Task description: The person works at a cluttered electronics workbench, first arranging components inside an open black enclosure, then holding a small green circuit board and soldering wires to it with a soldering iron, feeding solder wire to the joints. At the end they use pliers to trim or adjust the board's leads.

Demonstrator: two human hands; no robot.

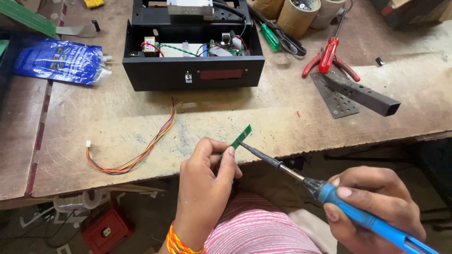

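Note:
My left hand [206,186] pinches a small narrow green circuit board [241,136] between thumb and fingers, just over the near edge of the wooden workbench [226,117]. In my right hand [376,202] is a blue-handled soldering iron [329,193], gripped at the handle. Its dark tip touches the lower edge of the green board. A bundle of thin coloured wires [146,150] with a white plug lies on the bench to the left of my left hand.
An open black metal box [193,70] with wiring and a toggle switch stands at the back. Red-handled pliers [329,59], a perforated metal plate [335,96], a black square tube [365,96], a green screwdriver [270,36], tape rolls [296,14] and a blue plastic bag [56,61] lie around.

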